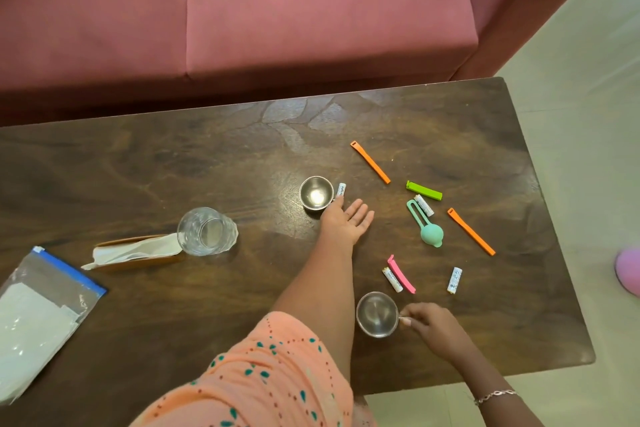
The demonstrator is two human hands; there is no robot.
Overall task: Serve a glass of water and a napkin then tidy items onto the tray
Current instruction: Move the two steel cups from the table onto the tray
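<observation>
Head view. My left hand [346, 220], fingers straight and spread, lies at frame centre just beside the far steel cup [316, 197] and a battery [341, 190]. My right hand [427, 322], lower right, pinches the handle of the near steel cup [376, 314]. The glass [207, 231] stands left of centre, apart from both hands, touching the napkin [135, 251].

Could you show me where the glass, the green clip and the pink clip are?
glass [207, 231]: head view, its base seen through the mouth.
green clip [424, 191]: head view, middle of its length.
pink clip [401, 274]: head view, middle of its length.
</observation>
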